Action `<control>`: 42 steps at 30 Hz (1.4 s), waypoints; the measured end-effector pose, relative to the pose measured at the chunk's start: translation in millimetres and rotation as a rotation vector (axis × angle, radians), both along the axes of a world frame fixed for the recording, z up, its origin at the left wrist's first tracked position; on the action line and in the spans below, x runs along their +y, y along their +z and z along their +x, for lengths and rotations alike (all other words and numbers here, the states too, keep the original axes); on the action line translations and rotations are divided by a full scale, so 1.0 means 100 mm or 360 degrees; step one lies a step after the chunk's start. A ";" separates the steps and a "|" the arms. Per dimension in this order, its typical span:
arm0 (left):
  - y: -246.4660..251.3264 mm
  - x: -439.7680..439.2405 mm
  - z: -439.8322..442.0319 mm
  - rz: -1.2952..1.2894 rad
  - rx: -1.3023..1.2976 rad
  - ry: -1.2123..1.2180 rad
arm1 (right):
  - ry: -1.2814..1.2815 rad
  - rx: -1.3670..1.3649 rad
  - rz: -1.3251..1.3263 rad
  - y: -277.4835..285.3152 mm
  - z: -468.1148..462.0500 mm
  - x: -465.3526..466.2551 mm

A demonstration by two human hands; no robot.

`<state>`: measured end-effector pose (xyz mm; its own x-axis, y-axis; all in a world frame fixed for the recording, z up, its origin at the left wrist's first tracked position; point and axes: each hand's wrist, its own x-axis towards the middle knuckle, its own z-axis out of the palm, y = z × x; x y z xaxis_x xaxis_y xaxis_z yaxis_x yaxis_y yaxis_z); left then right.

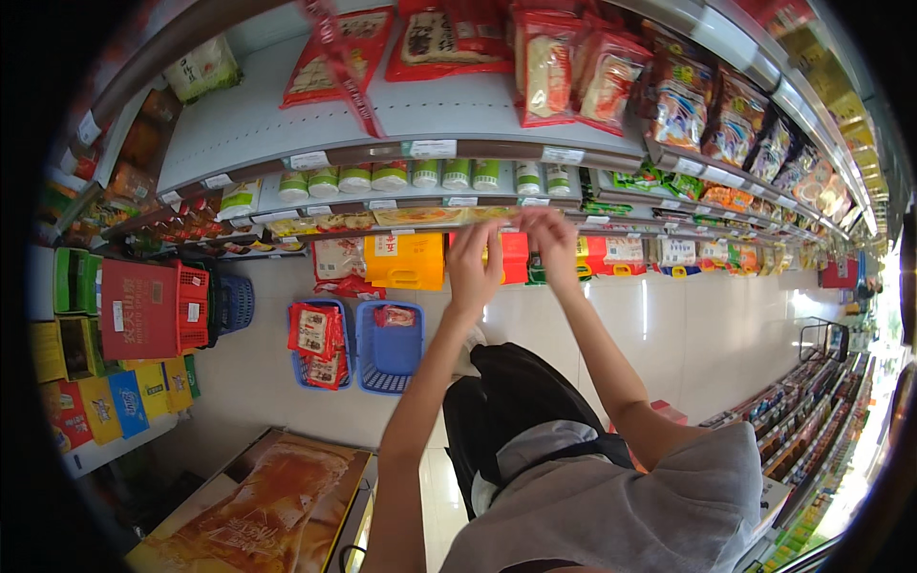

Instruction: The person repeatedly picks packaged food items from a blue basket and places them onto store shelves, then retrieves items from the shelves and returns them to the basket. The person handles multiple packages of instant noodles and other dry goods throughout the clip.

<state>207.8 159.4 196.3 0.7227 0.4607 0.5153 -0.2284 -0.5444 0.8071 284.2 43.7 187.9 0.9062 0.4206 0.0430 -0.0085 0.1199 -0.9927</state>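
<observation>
My left hand [474, 266] and my right hand [550, 243] are raised close together before the lower shelves, their fingers bent toward each other. The fingertips are blurred, and whether anything thin is between them cannot be made out. Above them, red-edged packs of dried noodles [448, 39] lie on the grey metal shelf [236, 122]. Narrower red packs [548, 68] stand farther right on it. A red printed ribbon [344, 71] hangs across the shelf's front. Below my hands, yellow bags [405, 259] and red bags [514, 258] line the floor.
Left of my legs stand a blue plastic basket with red packs [319, 333] and another blue basket [390, 351] with one small red pack. Stacked baskets [192, 308], a red carton [140, 308] and a large printed display box [265, 501] are farther left. Shelving [802, 422] runs along the right.
</observation>
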 end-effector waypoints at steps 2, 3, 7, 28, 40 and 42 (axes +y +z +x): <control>0.38 0.08 0.33 0.0150 -0.0216 -0.0022 | -0.0119 -0.0093 0.0153 0.52 0.11 -0.08; 0.54 0.08 0.51 0.0123 -0.0265 -0.0049 | -0.0172 -0.0158 0.0116 0.61 0.24 -0.14; 0.76 0.14 1.03 0.0196 -0.0038 -0.0056 | -0.0213 -0.0200 0.0262 0.88 0.70 -0.11; 0.91 0.04 1.41 -0.0648 -0.0022 -0.0292 | -0.0148 -0.0249 0.0437 0.99 1.08 0.04; 0.22 0.38 -0.63 -0.0921 -0.0210 -0.0361 | 0.0804 -0.0104 0.0445 0.67 -0.16 0.31; -0.14 0.41 -1.12 -0.0926 -0.0142 -0.0126 | 0.1027 0.0011 0.0349 0.31 -0.46 0.44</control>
